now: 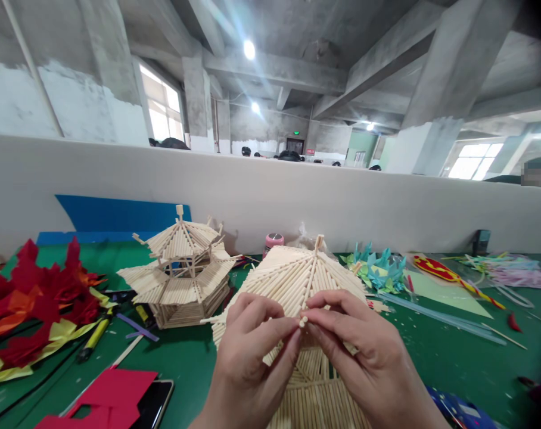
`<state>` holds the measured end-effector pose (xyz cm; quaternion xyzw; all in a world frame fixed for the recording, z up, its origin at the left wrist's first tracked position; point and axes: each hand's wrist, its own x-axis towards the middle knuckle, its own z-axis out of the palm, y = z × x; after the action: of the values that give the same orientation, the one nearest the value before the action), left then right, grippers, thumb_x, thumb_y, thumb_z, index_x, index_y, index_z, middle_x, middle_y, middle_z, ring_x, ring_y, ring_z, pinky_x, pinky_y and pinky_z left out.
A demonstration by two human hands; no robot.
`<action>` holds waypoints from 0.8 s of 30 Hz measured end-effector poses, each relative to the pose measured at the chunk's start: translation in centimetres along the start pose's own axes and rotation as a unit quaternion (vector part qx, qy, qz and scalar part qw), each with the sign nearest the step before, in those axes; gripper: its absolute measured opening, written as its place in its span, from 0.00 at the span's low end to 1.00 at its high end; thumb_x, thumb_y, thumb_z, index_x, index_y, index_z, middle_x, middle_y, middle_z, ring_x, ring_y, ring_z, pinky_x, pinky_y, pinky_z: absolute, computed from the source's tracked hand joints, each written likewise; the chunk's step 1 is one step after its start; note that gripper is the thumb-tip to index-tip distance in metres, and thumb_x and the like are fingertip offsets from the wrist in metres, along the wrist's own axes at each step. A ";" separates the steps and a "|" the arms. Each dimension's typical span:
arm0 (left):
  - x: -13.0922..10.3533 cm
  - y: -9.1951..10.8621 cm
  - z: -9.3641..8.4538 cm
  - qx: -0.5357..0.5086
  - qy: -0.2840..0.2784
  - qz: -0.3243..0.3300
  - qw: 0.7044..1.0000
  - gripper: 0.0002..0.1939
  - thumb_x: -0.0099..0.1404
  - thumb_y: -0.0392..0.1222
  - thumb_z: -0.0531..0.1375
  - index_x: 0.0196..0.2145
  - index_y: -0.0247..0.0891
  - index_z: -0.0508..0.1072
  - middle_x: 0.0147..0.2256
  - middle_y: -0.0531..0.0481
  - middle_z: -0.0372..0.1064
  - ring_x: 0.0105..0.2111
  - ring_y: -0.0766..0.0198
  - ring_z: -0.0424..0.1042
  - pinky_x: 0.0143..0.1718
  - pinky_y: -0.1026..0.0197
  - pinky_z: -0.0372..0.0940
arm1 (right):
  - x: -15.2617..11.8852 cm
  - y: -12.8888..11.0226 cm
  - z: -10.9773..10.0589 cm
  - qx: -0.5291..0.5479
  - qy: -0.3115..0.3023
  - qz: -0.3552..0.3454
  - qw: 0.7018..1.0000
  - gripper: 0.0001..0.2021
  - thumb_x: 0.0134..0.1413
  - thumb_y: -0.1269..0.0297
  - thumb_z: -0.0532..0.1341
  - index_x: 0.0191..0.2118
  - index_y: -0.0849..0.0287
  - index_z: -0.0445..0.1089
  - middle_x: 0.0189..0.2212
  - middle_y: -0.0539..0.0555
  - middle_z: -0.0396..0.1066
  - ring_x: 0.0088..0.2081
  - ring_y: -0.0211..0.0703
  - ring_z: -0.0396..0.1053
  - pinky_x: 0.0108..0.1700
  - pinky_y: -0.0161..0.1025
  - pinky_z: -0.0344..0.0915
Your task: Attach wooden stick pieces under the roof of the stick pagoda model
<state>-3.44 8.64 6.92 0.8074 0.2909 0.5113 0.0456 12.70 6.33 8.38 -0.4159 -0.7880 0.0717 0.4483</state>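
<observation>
A pavilion model [279,275] built of thin wooden sticks stands right before me, its ribbed roof rising to a small stick finial. At the roof's front edge, my left hand [257,351] pinches with thumb and index finger beside short wooden sticks [303,322], whose round ends show between the fingertips. My right hand [360,348] pinches the same sticks from the other side. Whether the sticks are attached to the roof is hidden by my fingers. Below my hands, stick walls [315,405] of the model show.
Left of it stands a second, two-tiered stick pavilion [185,268]. Red paper flowers [47,298], a yellow marker [94,339], red card [109,399] and a phone [161,399] lie left. Right are a blue paper lotus [380,268], tubes [444,319] and a white partition [386,208] behind.
</observation>
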 end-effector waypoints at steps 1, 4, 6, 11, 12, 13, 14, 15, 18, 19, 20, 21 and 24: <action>-0.1 0.0 0.0 0.001 -0.002 -0.002 1.000 0.06 0.56 0.28 0.57 0.31 0.35 0.71 0.25 0.50 0.62 0.29 0.63 0.60 0.29 0.58 0.60 | 0.0 0.0 0.0 -0.002 0.000 0.000 1.000 0.10 0.53 0.72 0.54 0.38 0.57 0.71 0.37 0.54 0.66 0.35 0.36 0.67 0.36 0.33 0.66; 0.0 0.1 -0.1 0.003 -0.004 -0.005 1.000 0.07 0.56 0.28 0.57 0.31 0.34 0.71 0.25 0.49 0.62 0.29 0.63 0.60 0.29 0.58 0.60 | 0.2 -0.2 0.0 -0.002 0.002 0.001 1.000 0.11 0.53 0.73 0.54 0.38 0.57 0.72 0.36 0.55 0.66 0.35 0.37 0.67 0.35 0.34 0.67; 0.1 0.2 -0.1 0.002 -0.001 0.001 1.000 0.06 0.56 0.28 0.57 0.31 0.34 0.71 0.25 0.49 0.61 0.28 0.63 0.60 0.29 0.58 0.60 | 0.2 -0.3 0.0 -0.001 0.004 0.004 1.000 0.11 0.53 0.72 0.54 0.38 0.56 0.71 0.36 0.54 0.67 0.35 0.37 0.67 0.35 0.34 0.67; 0.2 0.2 -0.1 0.002 0.001 0.001 1.000 0.06 0.56 0.27 0.57 0.30 0.34 0.71 0.25 0.49 0.62 0.28 0.63 0.60 0.29 0.58 0.60 | 0.2 -0.2 -0.1 -0.005 -0.002 0.001 1.000 0.10 0.53 0.72 0.54 0.37 0.58 0.71 0.37 0.55 0.66 0.36 0.37 0.67 0.36 0.34 0.66; 0.1 0.1 -0.1 0.001 -0.001 -0.002 1.000 0.07 0.56 0.27 0.57 0.30 0.34 0.71 0.25 0.49 0.62 0.28 0.63 0.60 0.29 0.57 0.60 | 0.1 -0.2 -0.1 -0.005 -0.004 0.001 1.000 0.10 0.52 0.72 0.54 0.37 0.59 0.71 0.37 0.55 0.66 0.36 0.37 0.67 0.36 0.33 0.66; 0.1 0.1 -0.1 0.000 -0.004 -0.004 1.000 0.07 0.55 0.27 0.57 0.30 0.34 0.71 0.25 0.49 0.62 0.28 0.63 0.60 0.29 0.57 0.60 | 0.1 -0.2 -0.1 -0.005 -0.005 0.002 1.000 0.10 0.52 0.73 0.54 0.37 0.59 0.71 0.37 0.55 0.66 0.36 0.36 0.67 0.36 0.33 0.66; 0.0 0.1 -0.1 -0.001 -0.005 -0.005 1.000 0.07 0.55 0.27 0.57 0.30 0.34 0.72 0.25 0.49 0.62 0.29 0.63 0.60 0.29 0.57 0.60 | 0.0 -0.2 -0.2 -0.005 -0.006 0.002 1.000 0.10 0.53 0.73 0.54 0.38 0.59 0.71 0.37 0.55 0.66 0.36 0.36 0.67 0.36 0.33 0.66; 0.0 0.2 -0.1 -0.001 -0.005 -0.005 1.000 0.07 0.55 0.27 0.57 0.30 0.34 0.72 0.25 0.49 0.62 0.28 0.63 0.60 0.29 0.58 0.60 | 0.0 -0.2 -0.2 -0.003 -0.005 0.002 1.000 0.11 0.53 0.73 0.54 0.38 0.58 0.71 0.37 0.54 0.66 0.36 0.36 0.66 0.36 0.33 0.66; 0.0 0.2 -0.1 0.003 0.001 -0.001 1.000 0.06 0.55 0.28 0.57 0.30 0.35 0.72 0.25 0.49 0.62 0.28 0.62 0.60 0.29 0.58 0.60 | -0.1 -0.3 -0.1 0.001 -0.005 0.006 1.000 0.11 0.53 0.73 0.54 0.39 0.56 0.71 0.36 0.54 0.66 0.36 0.37 0.67 0.35 0.34 0.66; 0.0 0.2 -0.1 0.004 0.002 0.001 1.000 0.06 0.55 0.28 0.57 0.30 0.35 0.72 0.25 0.49 0.62 0.28 0.63 0.60 0.29 0.58 0.60 | -0.1 -0.3 -0.1 0.002 -0.004 0.006 1.000 0.11 0.53 0.72 0.54 0.39 0.56 0.71 0.36 0.54 0.66 0.36 0.37 0.67 0.35 0.34 0.66; 0.1 0.1 -0.1 0.005 0.002 0.002 1.000 0.07 0.56 0.28 0.57 0.30 0.35 0.72 0.24 0.50 0.62 0.28 0.63 0.60 0.29 0.58 0.60 | 0.0 -0.3 -0.1 0.001 -0.004 0.006 1.000 0.11 0.53 0.72 0.54 0.39 0.55 0.71 0.36 0.54 0.66 0.36 0.37 0.67 0.35 0.34 0.66; 0.1 0.1 0.0 0.006 0.001 0.002 1.000 0.07 0.56 0.28 0.57 0.30 0.35 0.72 0.25 0.50 0.62 0.28 0.63 0.60 0.29 0.58 0.61 | 0.0 -0.3 -0.1 0.000 -0.003 0.006 1.000 0.11 0.53 0.72 0.54 0.39 0.55 0.71 0.36 0.54 0.66 0.36 0.37 0.67 0.35 0.34 0.66; 0.1 0.1 0.0 0.007 0.001 -0.001 1.000 0.07 0.55 0.27 0.57 0.31 0.36 0.72 0.25 0.50 0.62 0.28 0.62 0.61 0.29 0.58 0.61 | 0.1 -0.2 -0.1 0.001 0.001 0.003 1.000 0.11 0.53 0.73 0.54 0.39 0.56 0.72 0.36 0.54 0.67 0.36 0.37 0.67 0.35 0.34 0.67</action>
<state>-3.40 8.64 7.01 0.8069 0.2958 0.5098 0.0400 12.59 6.28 8.60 -0.4181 -0.7861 0.0736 0.4492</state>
